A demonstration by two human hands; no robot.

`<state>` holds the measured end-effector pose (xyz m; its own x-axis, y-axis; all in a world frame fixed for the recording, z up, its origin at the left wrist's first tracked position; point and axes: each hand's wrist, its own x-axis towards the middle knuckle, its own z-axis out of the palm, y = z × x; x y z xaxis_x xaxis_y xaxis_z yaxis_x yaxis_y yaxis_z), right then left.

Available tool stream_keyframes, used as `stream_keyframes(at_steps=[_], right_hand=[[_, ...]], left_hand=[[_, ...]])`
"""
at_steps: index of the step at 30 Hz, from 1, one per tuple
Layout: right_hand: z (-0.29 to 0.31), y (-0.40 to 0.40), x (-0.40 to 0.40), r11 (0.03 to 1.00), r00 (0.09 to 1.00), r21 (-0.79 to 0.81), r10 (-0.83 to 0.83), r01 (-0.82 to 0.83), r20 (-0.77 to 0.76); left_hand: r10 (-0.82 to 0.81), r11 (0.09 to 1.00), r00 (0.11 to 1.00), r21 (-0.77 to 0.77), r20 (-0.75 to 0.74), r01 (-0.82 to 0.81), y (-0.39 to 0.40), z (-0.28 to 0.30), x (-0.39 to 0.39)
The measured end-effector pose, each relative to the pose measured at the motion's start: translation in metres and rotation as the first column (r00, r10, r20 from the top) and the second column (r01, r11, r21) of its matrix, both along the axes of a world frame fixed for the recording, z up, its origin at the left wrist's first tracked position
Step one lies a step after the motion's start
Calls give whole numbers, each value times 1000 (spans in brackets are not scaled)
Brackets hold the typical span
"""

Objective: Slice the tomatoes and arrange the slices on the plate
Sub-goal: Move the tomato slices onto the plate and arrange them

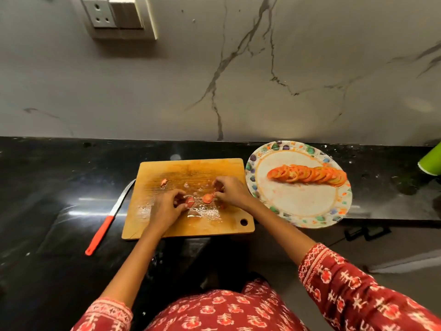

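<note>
While both hands are working over the wet wooden cutting board [191, 173], the left hand [164, 209] is curling its fingers around a tomato slice [189, 201], pinching it between thumb and fingertips. The right hand [230, 191] is also bent at the fingers, and it seems to be pinching a second tomato piece [207, 198] at its edge, though blur is making that grip hard to judge. A small tomato scrap [164, 182] is lying on the far left part of the board, apart from both hands.

To the right of the board, a floral-rimmed plate [298, 211] is carrying a row of overlapping tomato slices [307, 174], its long axis running left to right across the far half of the plate. A knife [108, 218] with a red handle is lying on the black countertop [47, 187] left of the board, blade pointing far and right, its tip touching the board's edge. No writing is readable anywhere. A green cup [430, 161] is sitting at the far right edge.
</note>
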<state>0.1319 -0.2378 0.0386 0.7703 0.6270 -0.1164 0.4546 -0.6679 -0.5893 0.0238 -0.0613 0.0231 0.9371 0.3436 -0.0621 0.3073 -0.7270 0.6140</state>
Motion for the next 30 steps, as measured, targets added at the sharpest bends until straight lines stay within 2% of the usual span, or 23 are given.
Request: stream_keyframes(at_steps=[7, 12, 18, 21, 26, 30], right_hand=[[9, 24, -15, 985, 992, -120, 123, -121, 8], [9, 16, -14, 985, 994, -135, 110, -107, 18], [32, -21, 18, 989, 988, 12, -146, 146, 43], [39, -38, 28, 976, 976, 53, -213, 211, 50], [35, -55, 33, 944, 947, 89, -321, 317, 27], [38, -85, 49, 876, 883, 129, -469, 465, 4]], left_hand=[[-39, 995, 996, 87, -79, 46, -7, 6, 6], [-109, 992, 979, 40, -175, 118, -6, 9, 15], [-168, 982, 970, 54, -174, 180, -1, 11, 25], [-185, 979, 964, 46, -189, 197, 1, 10, 28], [-84, 994, 996, -80, -43, 80, -1, 13, 33], [-85, 987, 996, -138, 26, 88, -9, 19, 44]])
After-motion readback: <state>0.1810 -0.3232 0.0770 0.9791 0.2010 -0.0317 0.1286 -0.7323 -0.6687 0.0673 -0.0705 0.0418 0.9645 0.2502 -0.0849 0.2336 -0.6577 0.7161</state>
